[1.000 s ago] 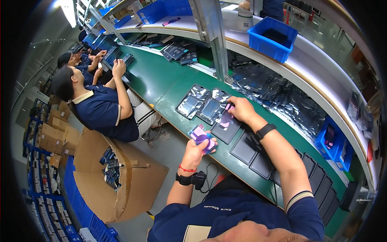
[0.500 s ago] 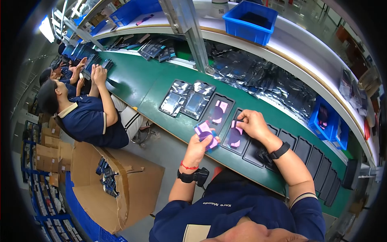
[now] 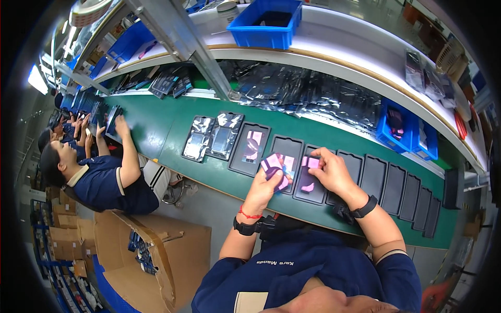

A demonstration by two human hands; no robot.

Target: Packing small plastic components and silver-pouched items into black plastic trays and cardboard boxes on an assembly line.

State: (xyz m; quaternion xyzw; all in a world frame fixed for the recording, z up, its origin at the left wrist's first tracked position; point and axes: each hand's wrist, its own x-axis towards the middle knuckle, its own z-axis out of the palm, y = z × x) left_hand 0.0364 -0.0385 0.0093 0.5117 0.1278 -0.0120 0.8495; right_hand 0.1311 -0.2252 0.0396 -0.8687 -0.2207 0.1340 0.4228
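Head view, only one I've got. My left hand [image 3: 263,190], center of frame, is closed around a small bunch of pink-and-purple sheets [image 3: 275,170], thumb across the front. They sit up off the bench, overlapping the near end of one black tray.

My right hand [image 3: 334,173], just right of center, has thumb and index drawn in close at the upper end of a pink-patched sheet [image 3: 308,188]. That sheet lies in the work tray [image 3: 301,196]. Can't tell if the fingertips are pinched on it or just touching. Other fingers curled.

Tray just left, the middle tray [image 3: 286,142], is partly behind my left hand and the bunch. Left of that, the outer tray [image 3: 238,158] has another pink-patched sheet [image 3: 254,143] lying in it. Further left, two shiny clear-bagged dark pieces [image 3: 198,139] side by side on the green bench [image 3: 175,133].

Right of the work tray: more black trays [image 3: 371,175] in a row, running to lower right, some overlapping.

Behind: pile of dark glossy bags [image 3: 308,94] below the white shelf [image 3: 334,44]. Blue bin [image 3: 261,35] on the shelf, upper middle. Another blue bin [image 3: 386,134] at right with purple-pink pieces inside.

Lower left: open carton [image 3: 185,261] with dark pieces in it. Co-worker [image 3: 117,175] at left, arms reaching over the bench.
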